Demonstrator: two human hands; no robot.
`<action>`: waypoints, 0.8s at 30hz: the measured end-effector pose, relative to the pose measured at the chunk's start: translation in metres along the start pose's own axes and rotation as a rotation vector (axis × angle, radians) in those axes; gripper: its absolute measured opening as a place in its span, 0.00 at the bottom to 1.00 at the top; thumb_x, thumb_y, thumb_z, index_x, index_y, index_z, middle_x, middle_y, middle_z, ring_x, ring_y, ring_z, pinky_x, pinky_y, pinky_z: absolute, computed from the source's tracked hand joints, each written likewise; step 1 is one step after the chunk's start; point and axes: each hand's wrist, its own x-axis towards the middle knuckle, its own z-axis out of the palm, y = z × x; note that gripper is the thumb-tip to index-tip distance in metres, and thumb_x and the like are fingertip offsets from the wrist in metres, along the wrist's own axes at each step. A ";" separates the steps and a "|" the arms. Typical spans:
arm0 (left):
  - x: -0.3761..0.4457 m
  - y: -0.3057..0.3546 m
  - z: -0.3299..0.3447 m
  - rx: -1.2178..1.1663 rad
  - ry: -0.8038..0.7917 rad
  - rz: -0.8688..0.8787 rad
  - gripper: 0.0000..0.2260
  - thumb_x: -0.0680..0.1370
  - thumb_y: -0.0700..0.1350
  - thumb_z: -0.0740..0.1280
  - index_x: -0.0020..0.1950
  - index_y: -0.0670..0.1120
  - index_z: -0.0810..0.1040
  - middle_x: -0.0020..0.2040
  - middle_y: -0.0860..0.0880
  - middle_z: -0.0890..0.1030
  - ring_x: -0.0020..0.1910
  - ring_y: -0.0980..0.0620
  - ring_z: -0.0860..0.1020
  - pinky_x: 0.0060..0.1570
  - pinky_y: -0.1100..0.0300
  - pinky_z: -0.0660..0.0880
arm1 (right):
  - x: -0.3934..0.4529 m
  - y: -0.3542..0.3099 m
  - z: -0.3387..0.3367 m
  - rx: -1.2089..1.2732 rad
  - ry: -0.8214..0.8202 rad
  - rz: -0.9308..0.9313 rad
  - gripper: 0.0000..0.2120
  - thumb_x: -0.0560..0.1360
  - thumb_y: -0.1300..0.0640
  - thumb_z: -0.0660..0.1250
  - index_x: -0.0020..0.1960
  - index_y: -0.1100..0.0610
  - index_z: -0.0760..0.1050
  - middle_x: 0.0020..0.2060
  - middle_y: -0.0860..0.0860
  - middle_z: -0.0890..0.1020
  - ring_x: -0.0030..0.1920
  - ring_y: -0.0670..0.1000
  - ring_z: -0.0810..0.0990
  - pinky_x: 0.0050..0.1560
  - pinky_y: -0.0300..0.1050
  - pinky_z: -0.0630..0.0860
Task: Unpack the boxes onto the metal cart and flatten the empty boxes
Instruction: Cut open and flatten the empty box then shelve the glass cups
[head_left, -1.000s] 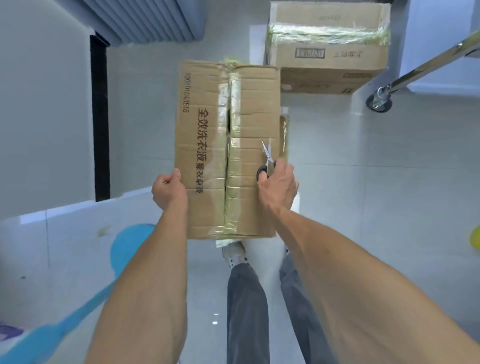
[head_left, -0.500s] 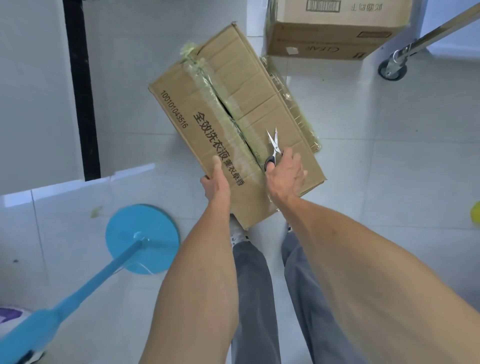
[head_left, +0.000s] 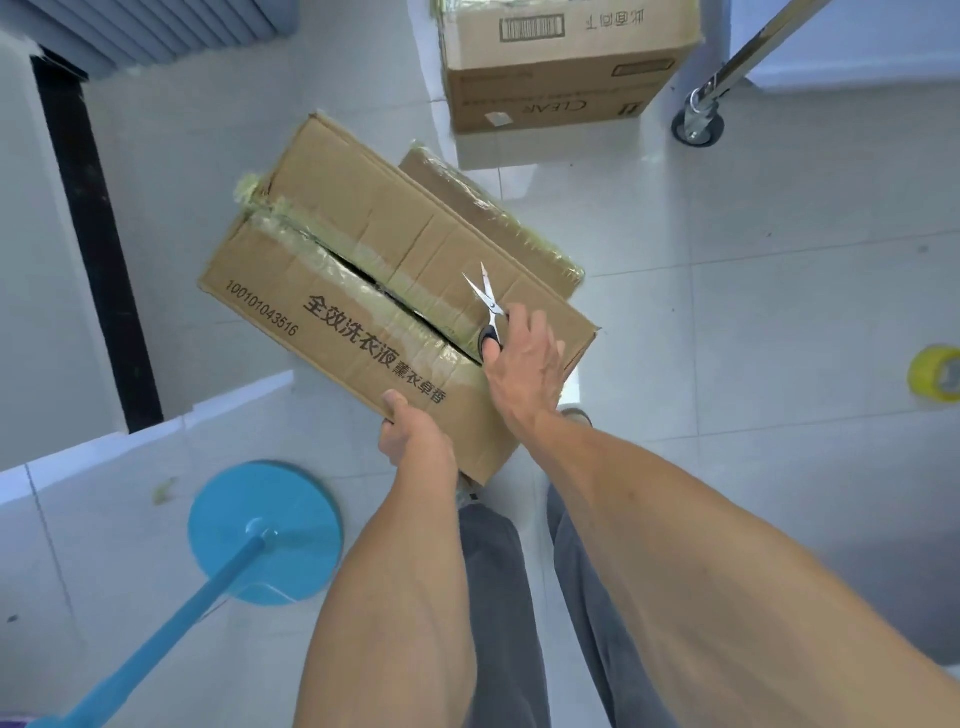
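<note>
I hold a taped cardboard box (head_left: 363, 249) in front of me, turned at a slant above the floor. Its top seam is slit and gapes dark along the middle. My left hand (head_left: 413, 436) grips the near bottom edge, thumb on top. My right hand (head_left: 524, 364) rests on the box top at the near end of the seam and holds small scissors (head_left: 488, 304), blades parted and pointing away. A second sealed box (head_left: 561, 73) stands on the floor behind. One wheel and leg of the metal cart (head_left: 701, 117) show at the upper right.
A blue mop with a round head (head_left: 265, 532) lies on the tiled floor at lower left. A yellow tape roll (head_left: 935, 371) sits at the right edge. A grey wall with a black strip (head_left: 93, 244) runs along the left. My legs and shoes are below the box.
The box has swung from straight ahead to a slant, far end going left. My left hand slid from the box's left side to its near edge. The scissors stayed at the seam.
</note>
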 end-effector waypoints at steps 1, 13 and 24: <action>-0.010 -0.004 0.003 -0.006 0.029 -0.033 0.27 0.79 0.62 0.63 0.67 0.43 0.76 0.64 0.41 0.79 0.63 0.39 0.75 0.62 0.50 0.69 | 0.002 0.003 -0.001 0.009 0.036 0.003 0.11 0.76 0.53 0.64 0.57 0.53 0.71 0.47 0.50 0.72 0.46 0.53 0.72 0.49 0.48 0.66; -0.058 -0.010 0.020 0.524 0.337 0.414 0.18 0.74 0.40 0.68 0.62 0.43 0.69 0.62 0.38 0.72 0.60 0.37 0.73 0.58 0.44 0.70 | 0.016 0.063 -0.039 -0.019 0.067 0.302 0.13 0.76 0.54 0.64 0.59 0.56 0.71 0.52 0.55 0.74 0.52 0.58 0.73 0.51 0.52 0.66; -0.027 0.079 0.053 1.632 -0.106 1.261 0.57 0.67 0.62 0.76 0.80 0.50 0.39 0.78 0.35 0.37 0.79 0.37 0.43 0.74 0.40 0.52 | -0.004 0.038 -0.014 -0.017 -0.060 0.355 0.12 0.77 0.58 0.62 0.60 0.57 0.70 0.52 0.56 0.74 0.52 0.58 0.74 0.52 0.51 0.65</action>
